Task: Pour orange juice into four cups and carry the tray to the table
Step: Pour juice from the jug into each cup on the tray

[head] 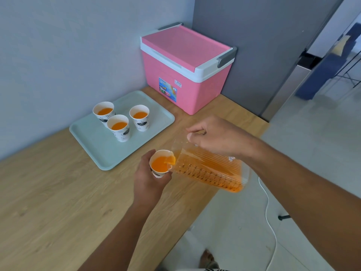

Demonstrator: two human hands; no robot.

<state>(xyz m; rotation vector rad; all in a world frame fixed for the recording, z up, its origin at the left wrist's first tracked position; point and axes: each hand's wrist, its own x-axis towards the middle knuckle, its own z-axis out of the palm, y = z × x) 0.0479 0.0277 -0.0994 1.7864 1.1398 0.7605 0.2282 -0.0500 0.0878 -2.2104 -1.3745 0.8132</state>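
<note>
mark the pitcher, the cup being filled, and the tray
pitcher (207, 171): head view, clear ribbed side wall.
cup being filled (159, 163): head view, juice surface inside the rim.
tray (156, 112): head view, bare floor right of the cups.

I count four cups in all. Three cups (103, 112) (119, 127) (139, 117) stand on one tray (156, 112), each with juice inside. The fourth cup (160, 163) is in my left hand (149, 182). There is one jug (209, 171), which my right hand (218, 135) holds. So I use two hands. One cooler (185, 69) stands on the one counter (48, 202). One white cable (270, 218) lies on the floor.
</note>
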